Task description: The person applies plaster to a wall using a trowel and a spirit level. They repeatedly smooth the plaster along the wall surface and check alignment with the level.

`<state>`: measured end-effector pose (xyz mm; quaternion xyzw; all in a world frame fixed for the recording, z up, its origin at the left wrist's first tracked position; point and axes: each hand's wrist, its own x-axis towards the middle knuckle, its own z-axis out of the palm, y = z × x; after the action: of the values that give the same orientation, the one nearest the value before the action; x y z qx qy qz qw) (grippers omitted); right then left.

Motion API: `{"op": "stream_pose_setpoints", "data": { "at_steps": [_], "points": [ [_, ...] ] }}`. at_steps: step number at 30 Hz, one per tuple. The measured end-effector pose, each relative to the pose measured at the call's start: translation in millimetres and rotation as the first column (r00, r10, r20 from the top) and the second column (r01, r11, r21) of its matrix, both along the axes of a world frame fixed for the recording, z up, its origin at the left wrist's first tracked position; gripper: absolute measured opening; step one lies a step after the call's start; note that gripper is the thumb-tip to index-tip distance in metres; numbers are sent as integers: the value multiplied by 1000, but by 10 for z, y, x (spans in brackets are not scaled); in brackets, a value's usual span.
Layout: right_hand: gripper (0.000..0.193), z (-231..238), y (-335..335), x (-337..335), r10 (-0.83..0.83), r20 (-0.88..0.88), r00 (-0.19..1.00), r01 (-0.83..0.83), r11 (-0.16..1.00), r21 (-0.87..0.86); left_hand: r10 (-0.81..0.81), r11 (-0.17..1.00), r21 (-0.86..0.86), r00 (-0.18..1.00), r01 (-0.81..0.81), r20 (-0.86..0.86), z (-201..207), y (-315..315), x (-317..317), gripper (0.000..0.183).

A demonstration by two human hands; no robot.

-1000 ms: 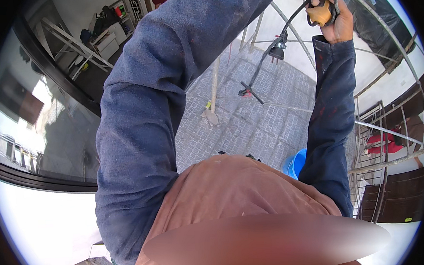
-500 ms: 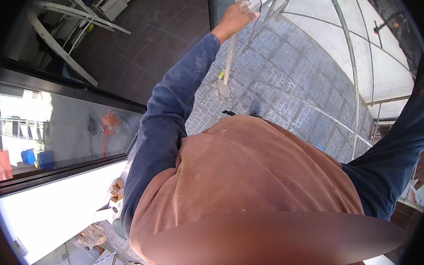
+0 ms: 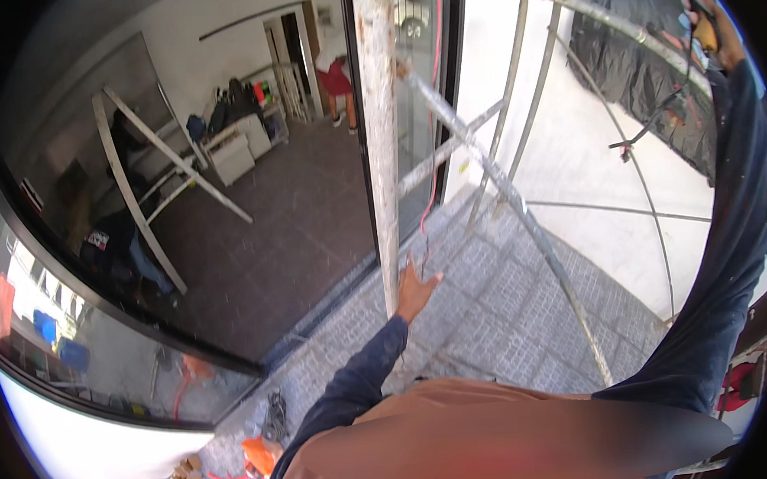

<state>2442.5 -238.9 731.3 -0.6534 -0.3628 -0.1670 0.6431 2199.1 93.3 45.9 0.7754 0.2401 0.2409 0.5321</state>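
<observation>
My left hand (image 3: 415, 292) is raised ahead of me with fingers spread, next to an upright scaffold pole (image 3: 382, 153). A thin red cord (image 3: 433, 189) hangs down beside the pole, its darker lower end close to my fingertips. I see nothing gripped in that hand. High at the far right, my right hand (image 3: 727, 44) is closed around a yellow-and-black tool (image 3: 704, 25), partly lost at the rim, so its exact kind is unclear.
A diagonal brace (image 3: 520, 206) and more scaffold tubes cross ahead over grey paving (image 3: 491, 312). Left is a glazed door (image 3: 103, 341) and a dark-tiled room with two people inside. Black sheeting (image 3: 643, 61) covers the wall at right. An orange object (image 3: 258, 458) lies below left.
My view has tilted up, bringing in the room and my right hand. My left hand now appears lower in view, fingers spread beside the pole; the red cord hangs above it.
</observation>
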Motion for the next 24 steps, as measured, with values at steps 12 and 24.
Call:
{"op": "stream_pose_setpoints", "data": {
  "at_steps": [12,24],
  "points": [
    [26,681,154,593,-96,114,989,71,975,211,-311,881,-195,838,431,448,908,-86,-329,38],
    [45,1237,193,1225,-380,265,886,303,908,289,-306,916,-117,857,384,415,1573,-71,-525,34]
  ]
}}
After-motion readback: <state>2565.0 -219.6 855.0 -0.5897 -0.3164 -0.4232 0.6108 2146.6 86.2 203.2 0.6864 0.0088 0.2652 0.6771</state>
